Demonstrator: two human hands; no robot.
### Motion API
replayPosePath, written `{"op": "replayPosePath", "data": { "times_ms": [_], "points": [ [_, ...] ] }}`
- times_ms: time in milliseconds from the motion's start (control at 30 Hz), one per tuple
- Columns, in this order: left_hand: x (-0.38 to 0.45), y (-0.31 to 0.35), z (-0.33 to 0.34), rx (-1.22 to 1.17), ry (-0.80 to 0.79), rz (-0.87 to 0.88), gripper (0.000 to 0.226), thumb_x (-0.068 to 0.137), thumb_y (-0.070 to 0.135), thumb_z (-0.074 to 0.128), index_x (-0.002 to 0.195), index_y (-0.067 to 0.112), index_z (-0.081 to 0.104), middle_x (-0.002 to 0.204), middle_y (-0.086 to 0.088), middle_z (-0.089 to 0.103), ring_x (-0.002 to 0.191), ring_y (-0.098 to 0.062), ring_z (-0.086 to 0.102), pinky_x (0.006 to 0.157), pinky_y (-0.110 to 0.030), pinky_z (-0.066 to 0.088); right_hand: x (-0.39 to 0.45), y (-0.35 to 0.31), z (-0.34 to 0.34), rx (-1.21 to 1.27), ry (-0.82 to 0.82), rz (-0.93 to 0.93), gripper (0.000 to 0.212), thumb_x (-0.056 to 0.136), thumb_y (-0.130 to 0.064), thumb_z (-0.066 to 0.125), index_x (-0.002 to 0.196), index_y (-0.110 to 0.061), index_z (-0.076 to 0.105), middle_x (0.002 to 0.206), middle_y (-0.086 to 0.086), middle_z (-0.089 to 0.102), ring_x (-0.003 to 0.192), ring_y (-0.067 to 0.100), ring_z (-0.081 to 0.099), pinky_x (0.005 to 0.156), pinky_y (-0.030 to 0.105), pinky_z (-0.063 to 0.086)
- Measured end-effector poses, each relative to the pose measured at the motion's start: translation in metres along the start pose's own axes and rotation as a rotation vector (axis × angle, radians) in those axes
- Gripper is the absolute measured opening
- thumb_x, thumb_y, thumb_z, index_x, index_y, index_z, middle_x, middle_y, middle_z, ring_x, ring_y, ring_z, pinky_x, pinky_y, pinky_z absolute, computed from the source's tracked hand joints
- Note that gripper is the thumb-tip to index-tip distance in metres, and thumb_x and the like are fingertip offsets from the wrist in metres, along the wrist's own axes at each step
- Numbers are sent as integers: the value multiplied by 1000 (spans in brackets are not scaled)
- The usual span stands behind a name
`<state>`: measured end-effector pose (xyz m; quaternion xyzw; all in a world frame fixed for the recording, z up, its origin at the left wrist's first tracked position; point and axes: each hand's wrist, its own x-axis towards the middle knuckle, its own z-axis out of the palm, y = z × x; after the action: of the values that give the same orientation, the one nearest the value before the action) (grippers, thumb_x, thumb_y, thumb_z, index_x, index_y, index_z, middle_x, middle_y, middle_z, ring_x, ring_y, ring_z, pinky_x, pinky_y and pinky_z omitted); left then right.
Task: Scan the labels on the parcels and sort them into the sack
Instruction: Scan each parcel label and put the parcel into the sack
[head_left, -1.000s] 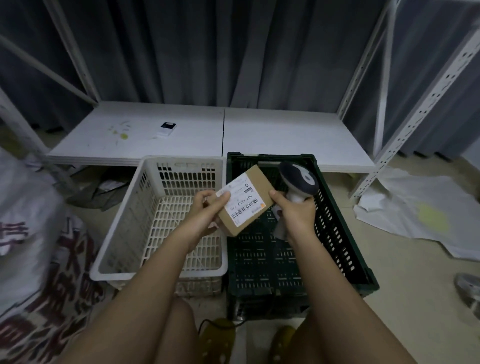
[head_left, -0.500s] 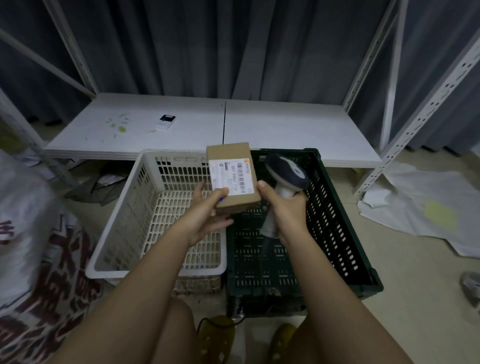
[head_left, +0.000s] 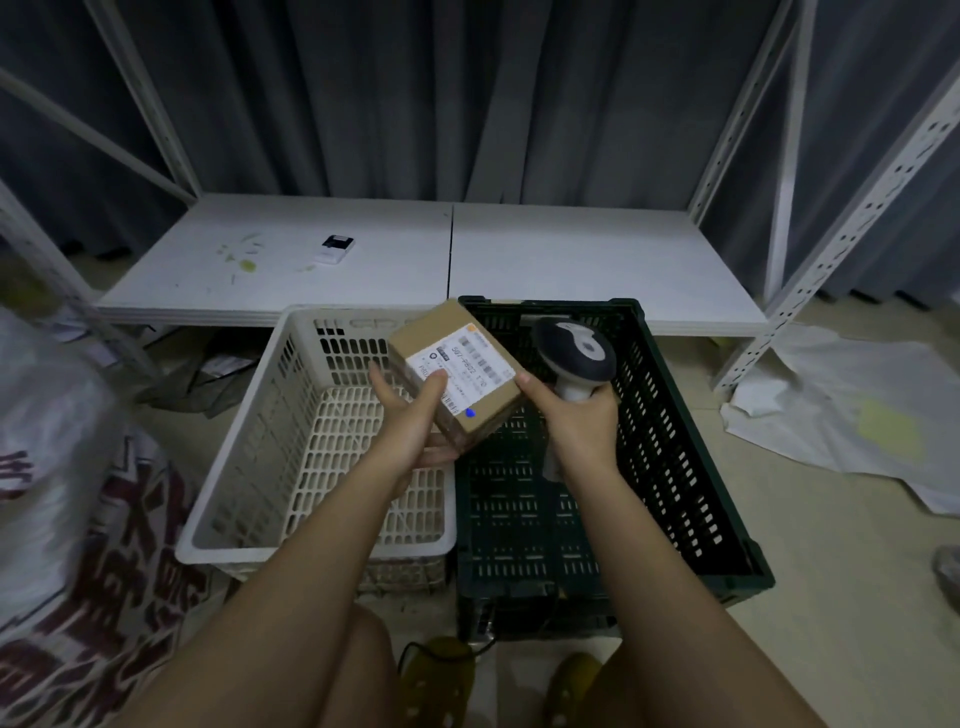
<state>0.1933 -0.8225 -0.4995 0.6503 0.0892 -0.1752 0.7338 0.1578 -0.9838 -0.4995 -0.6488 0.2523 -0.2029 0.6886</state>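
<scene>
Brown cardboard, a small rectangular parcel (head_left: 457, 374), is sitting tilted in the left hand (head_left: 415, 415), whose fingers are cupping it from below while the thumb is pressing on its white shipping label (head_left: 460, 371). A blue dot of light (head_left: 470, 413) is glowing on the parcel's near corner. The label's print is blurring; only something like "S07-P802" is readable. The right hand (head_left: 576, 421) is gripping the pale handle of a dark-headed handheld barcode scanner (head_left: 574, 353), its forefinger touching the parcel's right edge. Both hands are hovering above a white slotted plastic basket (head_left: 249, 467) and a dark green plastic crate (head_left: 675, 467), standing side by side on the beige floor. Behind them a low white shelf surface (head_left: 571, 260) is carrying a small black-and-white device (head_left: 336, 248); grey curtains (head_left: 415, 93) are hanging behind. A white woven sack with red lettering (head_left: 78, 519) is lying at the left.
</scene>
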Motion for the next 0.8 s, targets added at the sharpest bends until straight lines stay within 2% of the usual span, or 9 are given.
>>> {"op": "replayPosePath", "data": {
  "times_ms": [67, 167, 267, 367, 433, 533, 600, 733, 800],
  "points": [
    [4, 1, 2, -55, 0, 35, 80, 96, 35, 53, 144, 51, -10, 125, 2, 56, 91, -34, 69, 62, -40, 59, -2, 3, 3, -24, 18, -13, 65, 68, -25, 89, 124, -13, 58, 104, -8, 69, 102, 11, 65, 90, 30, 51],
    [4, 0, 6, -27, -28, 27, 68, 93, 31, 58, 136, 44, 7, 122, -3, 58, 93, -31, 69, 68, -39, 59, -1, 5, 4, 43, -20, 25, 60, 69, -17, 88, 121, -11, 59, 104, -8, 68, 98, 7, 65, 84, 23, 52],
    [4, -3, 1, 72, -25, 4, 60, 87, 42, 64, 126, 30, 20, 126, -2, 53, 104, -22, 63, 89, -44, 54, 8, 5, -1, 80, 0, 42, 60, 71, -9, 86, 124, -5, 58, 110, 5, 71, 101, 16, 68, 88, 33, 56],
    [8, -6, -8, 191, -2, -39, 59, 82, 57, 62, 117, 18, 36, 122, -2, 53, 109, -16, 56, 101, -43, 46, 19, 3, -12, 75, -23, 65, 45, 75, -4, 81, 115, 2, 61, 105, 15, 73, 94, 23, 72, 79, 36, 60],
    [11, -7, -12, 243, 3, -61, 53, 83, 54, 63, 113, 18, 38, 120, -4, 53, 108, -15, 55, 99, -38, 46, 23, 5, -18, 23, -65, 57, 42, 75, -6, 82, 112, 2, 64, 104, 15, 73, 92, 24, 72, 77, 35, 61],
    [10, -6, -15, 239, -82, -122, 61, 88, 37, 63, 136, 24, 30, 118, -4, 56, 99, -17, 59, 87, -36, 50, 23, 6, -20, -74, -105, 25, 58, 71, -14, 86, 123, -5, 61, 110, 8, 72, 100, 20, 70, 86, 39, 58],
    [8, -6, -17, 306, -123, -123, 66, 88, 29, 64, 143, 29, 27, 113, -3, 59, 95, -19, 61, 84, -38, 51, 23, 5, -21, -105, -101, 14, 61, 72, -16, 85, 126, -8, 57, 114, 6, 69, 103, 18, 67, 89, 37, 56],
    [13, -10, -20, 308, 3, -74, 69, 86, 22, 69, 141, 28, 28, 116, -5, 60, 99, -22, 62, 86, -40, 52, 20, 8, -21, -144, -57, 30, 48, 79, -23, 80, 121, -12, 59, 114, 7, 68, 105, 22, 65, 95, 42, 53],
    [17, -14, -20, 220, 78, -62, 70, 86, 20, 70, 140, 26, 27, 119, -6, 57, 98, -23, 61, 76, -34, 52, 19, 8, -23, -105, -98, 74, 42, 82, -23, 77, 119, -12, 60, 107, 8, 71, 94, 22, 68, 89, 40, 56]
  ]
}}
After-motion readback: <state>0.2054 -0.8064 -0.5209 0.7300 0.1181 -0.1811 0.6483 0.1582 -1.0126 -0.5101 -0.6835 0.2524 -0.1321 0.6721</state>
